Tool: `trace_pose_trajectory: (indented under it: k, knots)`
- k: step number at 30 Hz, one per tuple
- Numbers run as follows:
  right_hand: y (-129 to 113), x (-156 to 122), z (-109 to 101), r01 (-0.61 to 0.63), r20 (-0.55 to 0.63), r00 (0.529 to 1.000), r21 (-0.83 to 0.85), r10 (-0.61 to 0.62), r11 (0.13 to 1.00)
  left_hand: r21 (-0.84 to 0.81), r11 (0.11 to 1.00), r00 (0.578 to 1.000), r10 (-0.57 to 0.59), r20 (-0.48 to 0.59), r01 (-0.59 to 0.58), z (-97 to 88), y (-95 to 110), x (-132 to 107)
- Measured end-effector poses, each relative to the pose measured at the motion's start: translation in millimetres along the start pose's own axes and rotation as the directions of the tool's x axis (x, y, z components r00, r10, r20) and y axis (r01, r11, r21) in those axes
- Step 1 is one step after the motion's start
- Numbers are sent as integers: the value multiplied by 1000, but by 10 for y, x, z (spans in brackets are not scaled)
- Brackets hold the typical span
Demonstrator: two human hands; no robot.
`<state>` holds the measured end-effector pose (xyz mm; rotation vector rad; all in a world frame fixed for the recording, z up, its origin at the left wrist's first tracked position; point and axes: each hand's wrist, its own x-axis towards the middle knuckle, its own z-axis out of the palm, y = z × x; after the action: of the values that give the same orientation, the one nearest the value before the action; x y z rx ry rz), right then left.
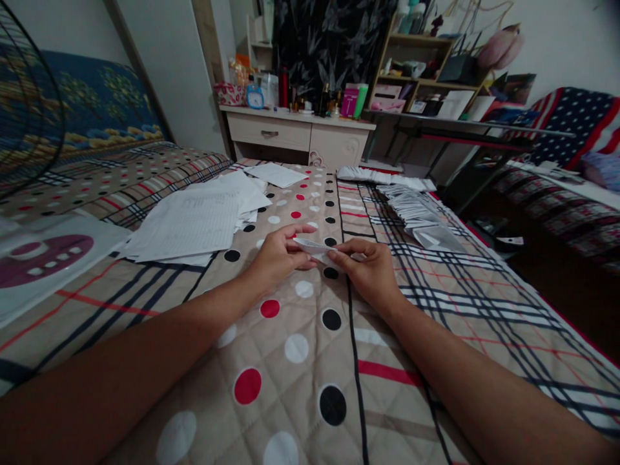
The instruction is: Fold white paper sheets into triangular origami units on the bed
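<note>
A small folded piece of white paper (pixel 314 248) is held between my two hands, just above the dotted bedspread. My left hand (pixel 281 249) grips its left side, the thumb below and the fingers above. On the right end, the thumb and fingers of my right hand (pixel 368 265) pinch the paper. To the left lies a loose pile of printed sheets (pixel 188 219), with one more sheet (pixel 276 174) behind it. Over on the right, a row of folded papers (pixel 411 210) lies overlapped, and another folded bundle (pixel 382 177) is behind it.
The quilted bedspread (pixel 271 361) has dots and plaid stripes. A white plastic bag (pixel 97 252) lies at the left, near a fan guard (pixel 61 110). Behind the bed stands a white dresser (pixel 290 132) with bottles and boxes on it. Shelves (pixel 421 81) rise at the back right.
</note>
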<state>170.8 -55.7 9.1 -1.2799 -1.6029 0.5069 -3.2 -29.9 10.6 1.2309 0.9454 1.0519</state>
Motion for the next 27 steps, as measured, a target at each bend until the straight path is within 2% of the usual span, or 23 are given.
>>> trace_pose_trajectory:
  k: [4,10,14,18,20,23,25,27]
  knots:
    - [-23,-3,-9,11,-9,1000,-20,-11,1000,-26,1000,998,17,63,-16,-13,-7,-3]
    - [-10,-5,-19,75,29,997,-70,-73,995,-25,999,999,-19,35,20,11,-20,-4]
    - [-3,1,-15,62,43,997,-54,-59,997,-9,1000,997,-4,82,5,-11,-46,10]
    - [7,-4,-9,-5,99,995,30,2,1000,82,996,997,8,77,-15,-73,-44,43]
    - [11,-6,-13,-47,131,990,40,41,998,185,981,996,35,84,-50,-94,-16,61]
    - [5,-3,-23,-23,175,984,-25,28,999,421,882,976,168,141,-212,-101,50,71]
    - [-3,0,-23,70,211,976,-84,-51,994,554,766,945,245,216,-325,-101,90,68]
    - [-8,2,-15,177,235,962,-132,-143,975,647,660,924,260,279,-381,-112,108,64]
